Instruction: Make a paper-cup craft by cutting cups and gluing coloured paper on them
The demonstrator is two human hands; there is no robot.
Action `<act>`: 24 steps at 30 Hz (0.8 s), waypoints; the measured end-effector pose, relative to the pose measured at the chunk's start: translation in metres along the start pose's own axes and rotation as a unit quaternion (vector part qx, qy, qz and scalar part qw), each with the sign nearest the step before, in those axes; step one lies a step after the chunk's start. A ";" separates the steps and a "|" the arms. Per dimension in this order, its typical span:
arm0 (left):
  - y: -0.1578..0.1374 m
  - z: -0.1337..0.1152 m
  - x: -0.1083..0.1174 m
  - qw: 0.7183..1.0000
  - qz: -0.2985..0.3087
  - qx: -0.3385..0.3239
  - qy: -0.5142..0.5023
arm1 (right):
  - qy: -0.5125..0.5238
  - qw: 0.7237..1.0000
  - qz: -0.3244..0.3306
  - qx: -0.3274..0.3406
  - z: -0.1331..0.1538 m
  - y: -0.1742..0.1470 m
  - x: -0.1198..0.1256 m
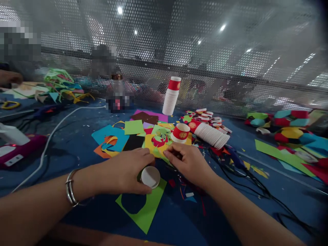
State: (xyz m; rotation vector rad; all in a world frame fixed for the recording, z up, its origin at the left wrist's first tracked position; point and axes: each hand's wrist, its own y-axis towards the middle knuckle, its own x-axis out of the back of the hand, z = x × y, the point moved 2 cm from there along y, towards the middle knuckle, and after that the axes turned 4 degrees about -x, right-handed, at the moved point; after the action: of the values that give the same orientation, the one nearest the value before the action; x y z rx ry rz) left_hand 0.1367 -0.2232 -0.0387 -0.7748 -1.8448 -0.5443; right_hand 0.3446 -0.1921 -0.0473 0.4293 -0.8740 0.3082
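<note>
My left hand (129,171) curls its thumb and fingers around a small white round piece with a raised rim, which looks like a paper cup bottom (150,177). Under it lies a green paper sheet (152,208) with a large round hole cut out. To the right, my right hand (191,165) is closed, its thumb and forefinger pinched at the edge of yellow paper (153,147). Whatever those fingers hold is hidden. Just beyond it stands a red and white paper cup (180,132), upright and open at the top.
A tall cup stack (171,97) stands near the mesh wall; another cup stack (211,134) lies on its side. Cut blue paper (112,135) and scraps lie in the middle. Black cables (256,186) run at right. A magenta power strip (24,150) and another person's hand (10,78) are at left.
</note>
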 end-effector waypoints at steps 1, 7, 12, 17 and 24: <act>0.001 0.000 0.000 1.000 -0.017 -0.004 0.006 | 0.007 1.000 0.003 -0.001 -0.001 -0.002 -0.001; 0.001 -0.003 0.000 0.994 -0.096 -0.018 0.056 | 0.110 0.991 0.070 -0.023 0.006 -0.012 0.000; 0.003 -0.002 -0.008 0.990 -0.113 -0.037 0.074 | 0.176 0.979 0.083 -0.063 0.007 -0.015 -0.005; 0.004 -0.003 -0.010 0.982 -0.146 -0.070 0.102 | 0.173 0.980 0.065 -0.077 0.001 -0.017 -0.007; -0.002 -0.008 -0.007 0.973 -0.195 -0.115 0.048 | 0.241 0.964 0.066 -0.092 0.005 -0.017 -0.005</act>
State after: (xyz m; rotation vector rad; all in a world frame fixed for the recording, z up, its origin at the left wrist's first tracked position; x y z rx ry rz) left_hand 0.1428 -0.2318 -0.0425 -0.5215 -1.8723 -1.0452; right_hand 0.3454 -0.2094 -0.0524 0.1109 -0.4475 0.4274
